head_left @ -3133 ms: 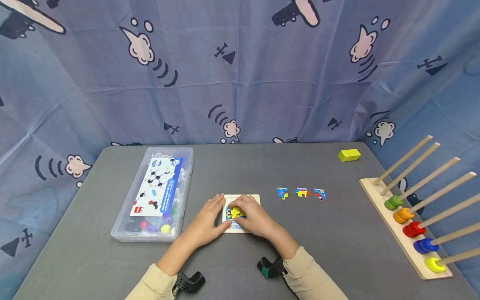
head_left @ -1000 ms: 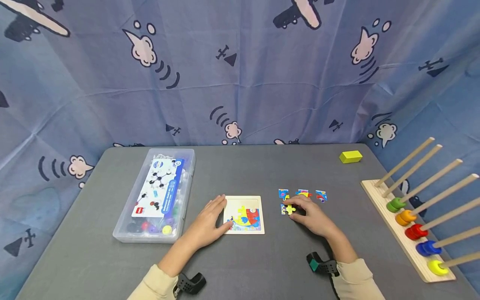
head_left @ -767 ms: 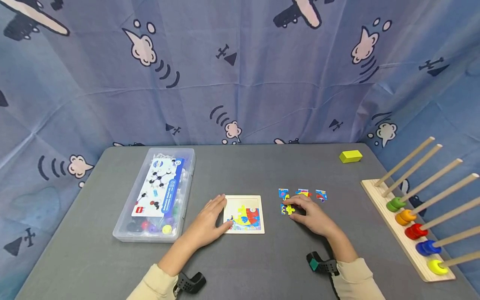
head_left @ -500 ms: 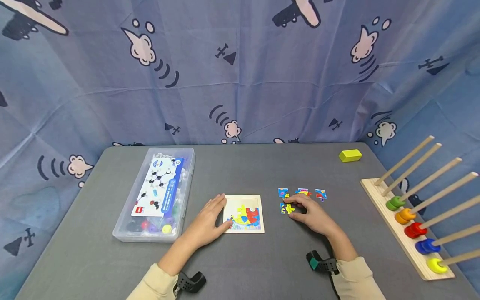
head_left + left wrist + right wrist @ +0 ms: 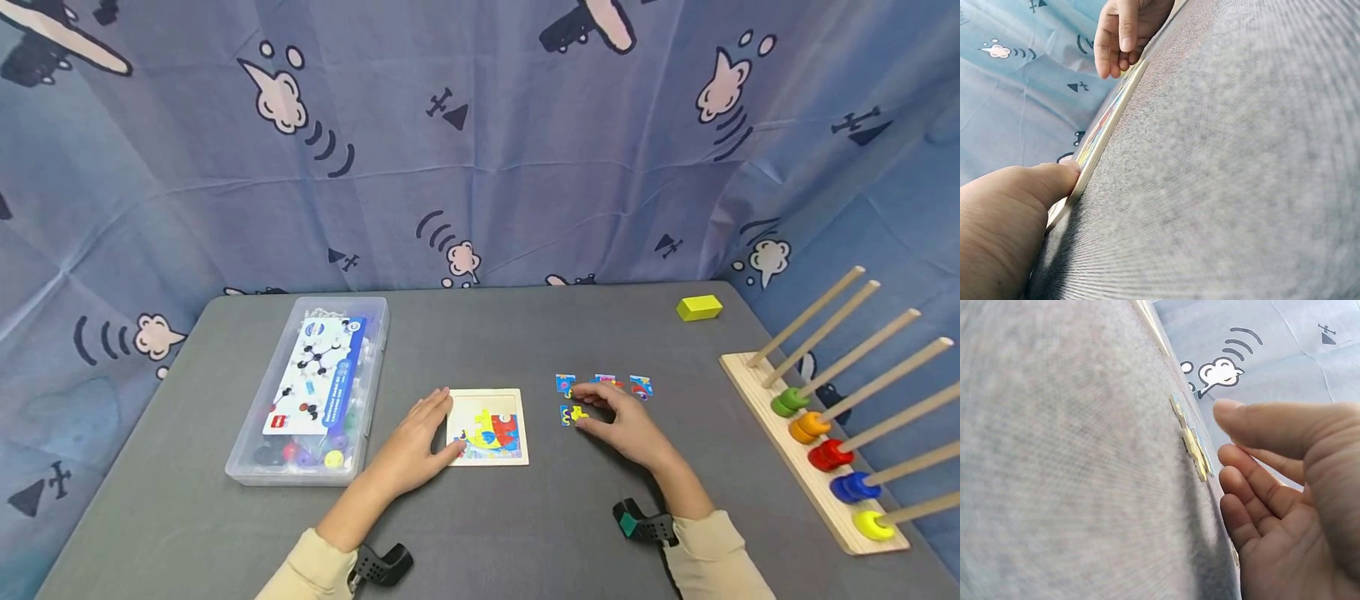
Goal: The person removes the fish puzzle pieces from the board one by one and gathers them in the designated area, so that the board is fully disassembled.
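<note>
A square wooden puzzle tray [image 5: 487,398], partly filled with colourful pieces in its lower right part, lies in front of the person. My left hand [image 5: 414,440] rests along its left side, fingers fairly straight, the thumb [image 5: 1057,178] touching the near edge. To the right, a yellow and blue puzzle piece [image 5: 576,415] lies on the table. Just beside it is my right hand [image 5: 628,427], thumb and fingers spread apart with nothing between them. In the right wrist view a gap shows between the fingertips [image 5: 1229,453] and the yellow piece [image 5: 1194,453].
Behind the right hand lie loose puzzle pieces [image 5: 566,383], one partly covered by fingers. A clear molecular model kit box [image 5: 315,375] stands at left. A yellow block [image 5: 699,307] sits at back right, and a wooden peg stand [image 5: 817,458] with coloured rings stands at right.
My right hand has moved right from the tray to the loose pieces, bringing a yellow piece down onto the table. Its fingers have since parted from the piece. The left hand has stayed.
</note>
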Demonstrator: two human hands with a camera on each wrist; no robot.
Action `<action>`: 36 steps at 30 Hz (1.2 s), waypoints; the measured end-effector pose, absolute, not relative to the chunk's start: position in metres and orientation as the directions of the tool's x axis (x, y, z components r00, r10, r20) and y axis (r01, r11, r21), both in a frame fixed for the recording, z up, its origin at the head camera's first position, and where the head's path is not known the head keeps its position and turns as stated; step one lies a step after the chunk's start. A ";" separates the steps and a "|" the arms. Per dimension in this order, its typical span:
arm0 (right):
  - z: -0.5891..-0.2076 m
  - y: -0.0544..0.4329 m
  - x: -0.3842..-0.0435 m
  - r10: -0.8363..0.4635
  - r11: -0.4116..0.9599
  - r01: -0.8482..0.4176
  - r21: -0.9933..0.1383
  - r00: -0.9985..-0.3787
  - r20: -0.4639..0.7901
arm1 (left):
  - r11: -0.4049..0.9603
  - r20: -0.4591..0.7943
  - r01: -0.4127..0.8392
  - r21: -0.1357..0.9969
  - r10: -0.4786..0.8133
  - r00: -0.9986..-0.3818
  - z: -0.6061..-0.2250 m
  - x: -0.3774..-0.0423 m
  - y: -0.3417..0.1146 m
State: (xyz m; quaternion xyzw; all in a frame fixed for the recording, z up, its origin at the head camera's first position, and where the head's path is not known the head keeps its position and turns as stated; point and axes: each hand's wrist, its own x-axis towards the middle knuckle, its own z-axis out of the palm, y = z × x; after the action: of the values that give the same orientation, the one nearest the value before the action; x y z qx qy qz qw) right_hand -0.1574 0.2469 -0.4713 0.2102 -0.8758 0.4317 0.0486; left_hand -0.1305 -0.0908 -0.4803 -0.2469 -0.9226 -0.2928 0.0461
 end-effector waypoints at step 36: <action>-0.439 0.169 -0.150 -0.548 0.487 -0.428 -0.761 -0.829 0.115 | 0.712 0.221 0.475 0.518 0.425 -0.878 -0.480 -0.132 -0.090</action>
State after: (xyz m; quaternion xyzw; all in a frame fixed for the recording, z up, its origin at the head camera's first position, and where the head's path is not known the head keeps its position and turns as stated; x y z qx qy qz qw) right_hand -0.1496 0.1688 -0.4391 0.2838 -0.8594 0.4193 -0.0715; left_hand -0.1315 -0.0904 -0.4799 -0.2435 -0.9241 -0.2914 0.0427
